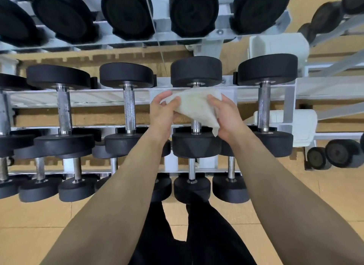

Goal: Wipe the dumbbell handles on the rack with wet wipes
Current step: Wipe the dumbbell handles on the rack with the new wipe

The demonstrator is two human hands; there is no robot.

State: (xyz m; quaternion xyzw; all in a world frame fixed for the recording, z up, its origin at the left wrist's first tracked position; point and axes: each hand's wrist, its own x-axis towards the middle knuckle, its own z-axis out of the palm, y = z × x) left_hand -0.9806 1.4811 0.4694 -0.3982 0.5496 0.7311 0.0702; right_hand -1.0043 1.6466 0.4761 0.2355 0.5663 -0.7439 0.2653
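Head view (the only one). Looking down on a pale metal rack (78, 102) with three tiers of black-headed dumbbells, their handles running away from the camera.

The left hand (162, 113) and right hand (226, 117) are both at the middle tier, near each other but not touching, each clamped on the white wet wipe (194, 105). The left pinches the wipe's left edge between thumb and curled fingers. The right grips the right side, and the lower corner hangs out below its palm. The wipe is spread between them, crumpled.

The wipe sits over the handle (196, 126) of one dumbbell (196, 72) (second from the right end of that tier). It covers the far and middle part of the handle. Only a short stub of steel shows below the wipe, just above the near head. Cannot tell if the wipe touches the bar or sits just off it.

The neighbouring bars are uncovered: left neighbour bar (129, 107), far-left bar (64, 109), right neighbour bar (264, 105).

Top tier: a row of larger heads (194, 14), seen end-on. Bottom tier: smaller dumbbells (192, 178). Two more heads (342, 156) sit low at the right. Tan floor (29, 225), with dark trousers (206, 241) at bottom centre.
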